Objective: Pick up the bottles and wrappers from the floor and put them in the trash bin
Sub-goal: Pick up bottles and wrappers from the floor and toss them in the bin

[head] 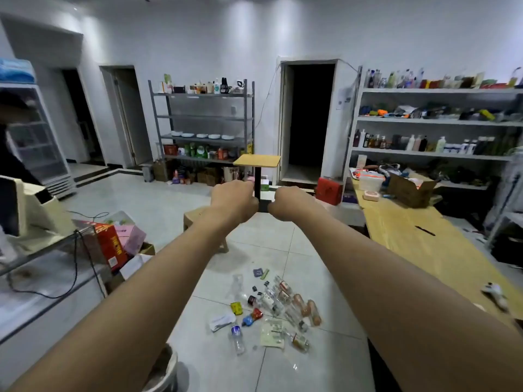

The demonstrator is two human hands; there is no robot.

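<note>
Both my arms are stretched straight out in front of me at chest height. My left hand (233, 202) and my right hand (291, 203) are curled into fists side by side and hold nothing. Far below them, on the tiled floor, lies a scatter of litter: several clear and brown bottles (283, 299), a small water bottle (237, 339), a pale wrapper (273, 333), a white wrapper (222, 321), a yellow packet (236, 307). The rim of a pale bin (167, 374) shows at the bottom edge, left of the litter.
A long wooden table (418, 239) runs along the right. A glass counter (42, 278) with boxes stands on the left. A small stool (195, 219) and a pedestal table (257, 162) stand ahead. Shelves line the back and right walls. A person stands at far left.
</note>
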